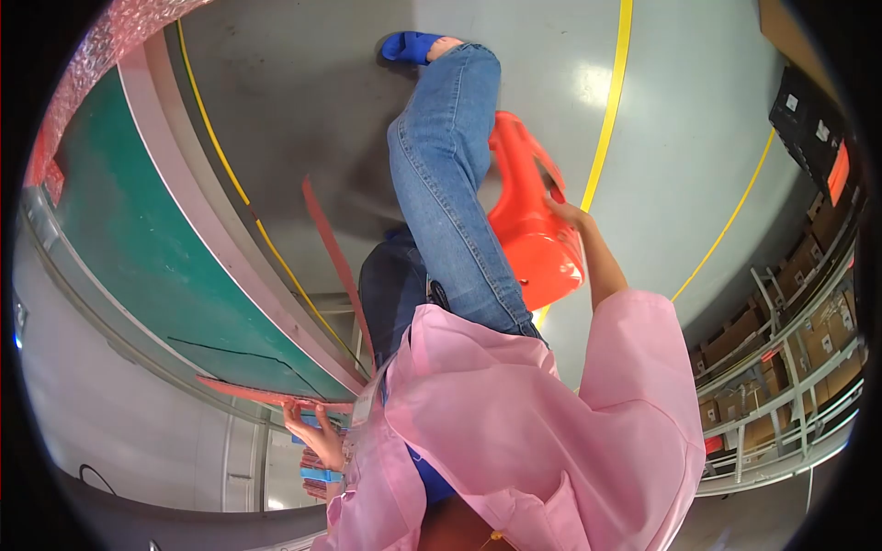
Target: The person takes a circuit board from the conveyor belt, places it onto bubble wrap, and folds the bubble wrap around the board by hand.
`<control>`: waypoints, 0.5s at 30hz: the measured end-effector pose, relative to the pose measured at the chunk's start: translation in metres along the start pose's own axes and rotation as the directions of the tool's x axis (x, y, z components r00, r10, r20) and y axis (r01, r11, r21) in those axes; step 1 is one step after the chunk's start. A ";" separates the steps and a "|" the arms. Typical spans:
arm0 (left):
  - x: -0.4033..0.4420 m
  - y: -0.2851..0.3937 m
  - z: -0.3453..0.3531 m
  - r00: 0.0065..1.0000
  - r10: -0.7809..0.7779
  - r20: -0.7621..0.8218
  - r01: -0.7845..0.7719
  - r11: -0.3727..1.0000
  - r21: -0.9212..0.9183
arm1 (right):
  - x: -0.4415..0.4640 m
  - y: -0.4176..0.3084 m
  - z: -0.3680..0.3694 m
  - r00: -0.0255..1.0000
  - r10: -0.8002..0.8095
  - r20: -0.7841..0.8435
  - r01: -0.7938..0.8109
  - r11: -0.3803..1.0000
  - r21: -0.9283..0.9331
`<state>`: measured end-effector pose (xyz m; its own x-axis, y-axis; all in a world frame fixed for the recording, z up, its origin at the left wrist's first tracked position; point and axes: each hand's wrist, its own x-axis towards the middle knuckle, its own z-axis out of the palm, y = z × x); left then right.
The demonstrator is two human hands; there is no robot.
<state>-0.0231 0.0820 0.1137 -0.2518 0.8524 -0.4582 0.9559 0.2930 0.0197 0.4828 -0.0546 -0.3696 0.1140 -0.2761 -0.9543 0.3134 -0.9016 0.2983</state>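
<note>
A red plastic stool is beside my jeans-covered leg, tilted above the grey floor. My right hand grips its outer edge. My left hand is at the near end of the green tabletop, with its fingers on a thin red strip seen almost edge-on. A thin dark line curves across the green surface just beyond that strip. Another long red strip slants down toward my waist, and its lower end is hidden by my clothing.
Pink bubble wrap lies at the table's far left corner. Yellow lines mark the floor. Shelving with cardboard boxes and a black crate stand on the right. Blue and red items sit below my left hand.
</note>
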 end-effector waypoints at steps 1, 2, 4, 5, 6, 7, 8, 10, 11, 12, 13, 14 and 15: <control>0.001 -0.001 -0.001 1.000 0.009 -0.003 -0.009 1.000 0.003 | -0.001 -0.021 0.007 0.998 -0.002 0.056 0.002 1.000 -0.013; 0.001 -0.002 -0.001 1.000 0.019 -0.008 -0.019 1.000 0.003 | -0.004 -0.042 0.016 0.994 -0.004 0.108 0.007 1.000 -0.025; -0.001 -0.002 0.001 1.000 0.024 -0.016 -0.024 1.000 -0.006 | -0.009 -0.079 0.027 0.978 -0.009 0.209 0.021 0.998 -0.053; -0.002 -0.002 0.002 1.000 0.023 -0.019 -0.023 1.000 -0.008 | -0.013 -0.090 0.032 0.966 -0.014 0.258 0.032 0.997 -0.066; -0.006 -0.002 0.003 1.000 0.018 -0.024 -0.019 1.000 -0.011 | -0.016 -0.095 0.036 0.952 -0.018 0.307 0.046 0.995 -0.083; -0.011 -0.003 0.002 1.000 0.012 -0.028 -0.012 1.000 -0.010 | -0.020 -0.094 0.039 0.934 -0.020 0.358 0.060 0.993 -0.100; -0.016 -0.006 0.001 0.999 0.007 -0.033 -0.007 1.000 -0.010 | -0.024 -0.092 0.040 0.913 -0.020 0.408 0.074 0.990 -0.116; -0.021 -0.012 -0.003 1.000 0.014 -0.022 -0.014 1.000 0.004 | -0.030 -0.079 0.038 0.867 -0.019 0.498 0.103 0.985 -0.141; -0.023 -0.015 -0.006 1.000 0.025 -0.005 -0.025 0.999 0.023 | -0.036 -0.072 0.040 0.841 -0.017 0.540 0.118 0.981 -0.154; -0.026 -0.016 -0.008 0.999 0.033 0.012 -0.033 0.999 0.040 | -0.040 -0.069 0.041 0.815 -0.012 0.580 0.134 0.976 -0.169; -0.026 -0.018 -0.009 0.999 0.046 0.029 -0.047 0.998 0.052 | -0.041 -0.071 0.037 0.790 -0.007 0.614 0.149 0.972 -0.181; -0.026 -0.022 -0.010 0.999 0.049 0.019 -0.049 0.998 0.032 | -0.046 -0.074 0.044 0.802 -0.013 0.597 0.153 0.971 -0.185; -0.028 -0.023 -0.010 0.998 0.044 0.033 -0.045 0.999 0.025 | -0.048 -0.072 0.059 0.902 -0.079 0.424 0.209 0.940 -0.268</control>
<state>-0.0395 0.0554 0.1350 -0.2046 0.8497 -0.4859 0.9697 0.2436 0.0176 0.3994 0.0040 -0.3468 -0.3220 -0.3188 -0.8915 0.5716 -0.8161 0.0854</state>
